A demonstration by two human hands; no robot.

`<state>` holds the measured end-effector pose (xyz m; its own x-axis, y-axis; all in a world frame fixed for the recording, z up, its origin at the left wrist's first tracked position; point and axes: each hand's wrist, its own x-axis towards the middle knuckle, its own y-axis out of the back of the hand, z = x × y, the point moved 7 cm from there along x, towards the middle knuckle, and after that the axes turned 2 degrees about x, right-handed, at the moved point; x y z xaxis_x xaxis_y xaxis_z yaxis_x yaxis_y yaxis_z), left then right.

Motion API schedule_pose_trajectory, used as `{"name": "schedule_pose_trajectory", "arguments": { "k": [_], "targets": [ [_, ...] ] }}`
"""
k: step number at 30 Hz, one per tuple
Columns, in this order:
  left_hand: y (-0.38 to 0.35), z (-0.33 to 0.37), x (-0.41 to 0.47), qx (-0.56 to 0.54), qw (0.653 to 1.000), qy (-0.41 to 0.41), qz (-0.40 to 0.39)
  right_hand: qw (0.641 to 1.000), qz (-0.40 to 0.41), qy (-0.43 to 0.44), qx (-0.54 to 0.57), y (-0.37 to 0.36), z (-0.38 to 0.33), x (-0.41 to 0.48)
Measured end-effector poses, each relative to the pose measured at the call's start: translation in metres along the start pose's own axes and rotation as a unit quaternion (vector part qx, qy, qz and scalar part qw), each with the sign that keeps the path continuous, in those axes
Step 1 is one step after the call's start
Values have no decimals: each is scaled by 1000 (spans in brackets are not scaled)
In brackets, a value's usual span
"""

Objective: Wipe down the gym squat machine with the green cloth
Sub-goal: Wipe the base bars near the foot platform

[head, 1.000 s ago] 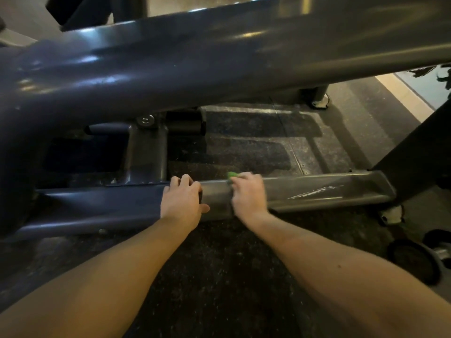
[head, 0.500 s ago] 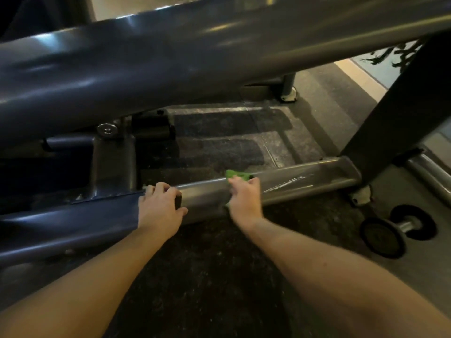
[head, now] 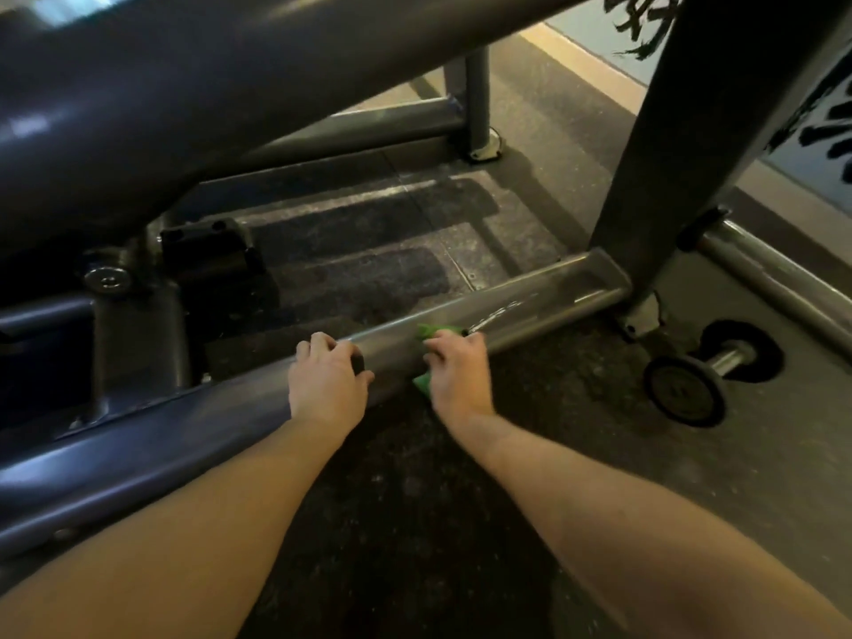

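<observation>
Our right grip (head: 456,375) clamped on crumpled green cloth (head: 422,385), pressing it to low grey steel tube (head: 544,311); left grip (head: 327,389) wraps tube, bracing, we judge.

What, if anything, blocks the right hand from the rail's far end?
Likely nothing, so yes: the right hand holds the green cloth on the rail, whose top looks bare up to the upright post.

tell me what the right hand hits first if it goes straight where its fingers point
The right hand, gripping the green cloth on the lower rail, points across it; past the rail looks free, just floor mat, though depth is unclear.
</observation>
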<state>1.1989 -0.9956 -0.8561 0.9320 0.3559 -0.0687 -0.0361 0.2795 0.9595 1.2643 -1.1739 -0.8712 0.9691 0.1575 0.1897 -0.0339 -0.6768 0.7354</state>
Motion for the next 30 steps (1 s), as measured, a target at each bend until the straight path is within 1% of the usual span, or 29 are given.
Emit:
{"name": "schedule_pose_trajectory", "arguments": {
  "k": [3, 5, 6, 10, 12, 13, 14, 15, 17, 19, 20, 21, 23, 24, 25, 26, 28, 30],
  "targets": [
    [1, 31, 7, -14, 1000, -25, 7, 997, -24, 67, 0, -1, -12, -10],
    [-2, 47, 10, -6, 999, -49, -17, 994, -45, 98, -32, 9, 2, 6],
    [-3, 51, 10, -1, 998, -54, -29, 995, -39, 87, -36, 18, 15, 18],
    [-5, 55, 9, 22, 997, -57, -38, 998, 23, -40, -51, 54, 69, 63],
    [-6, 54, 11, 30, 997, -56, -49, 996, 44, -66, -52, 49, 62, 56],
    [-7, 54, 12, 28, 997, -55, -51, 997, 40, -57, -44, 42, 49, 46],
    [-7, 53, 13, 25, 997, -55, -51, 998, 28, -21, -45, 30, 31, 32],
    [-8, 52, 14, 22, 997, -56, -49, 998, 11, 35, -48, 17, 13, 16],
    [-9, 51, 13, 17, 997, -64, -38, 988, -40, 136, -54, 4, -4, -2],
    [-11, 48, 14, 12, 997, -70, -41, 975, -84, 190, -78, 7, 2, 10],
    [-12, 47, 14, 10, 996, -69, -46, 973, -82, 197, -90, 15, 12, 20],
    [-13, 46, 15, 7, 996, -69, -49, 977, -65, 178, -96, 28, 27, 31],
    [-14, 44, 17, -3, 997, -62, -49, 992, -33, 89, -85, 52, 57, 51],
    [-14, 44, 19, -10, 997, -58, -50, 995, -22, 57, -80, 57, 66, 56],
    [-14, 42, 19, -16, 997, -54, -51, 995, -14, 45, -82, 57, 65, 56],
    [-15, 41, 19, -19, 997, -53, -52, 995, -15, 49, -91, 51, 58, 52],
    [-16, 41, 19, -24, 997, -59, -53, 991, -27, 87, -100, 34, 40, 31],
    [-16, 41, 20, -30, 996, -64, -48, 991, -42, 105, -69, 20, 26, 10]
  ]
}}
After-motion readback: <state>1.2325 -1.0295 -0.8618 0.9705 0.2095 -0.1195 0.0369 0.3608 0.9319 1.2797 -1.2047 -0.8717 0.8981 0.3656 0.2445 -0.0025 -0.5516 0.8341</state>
